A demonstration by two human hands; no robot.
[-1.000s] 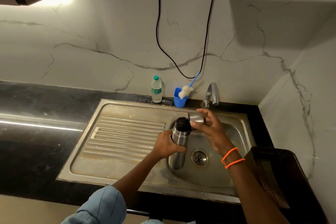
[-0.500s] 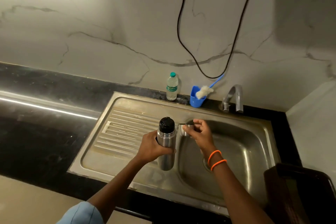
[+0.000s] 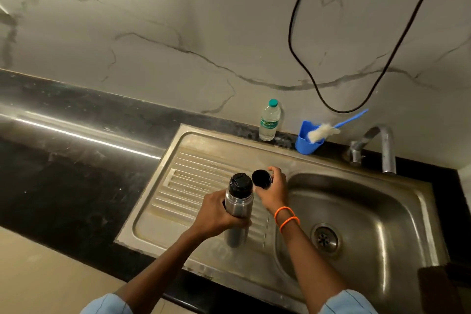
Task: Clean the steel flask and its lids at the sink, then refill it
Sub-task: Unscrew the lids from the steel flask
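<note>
A steel flask with a black inner stopper on top stands upright over the ribbed drainboard. My left hand grips its body from the left. Just right of the flask's top, my right hand holds the outer cup lid, its dark open inside turned toward me. The sink basin with its drain lies to the right, under the tap.
At the wall stand a small water bottle and a blue cup holding a white bottle brush. A black cable hangs down the marble wall. Black counter stretches left. A dark basket sits at the lower right.
The flask and both hands have shifted left from over the basin to above the drainboard. The cup lid in my right hand has turned its open side toward me.
</note>
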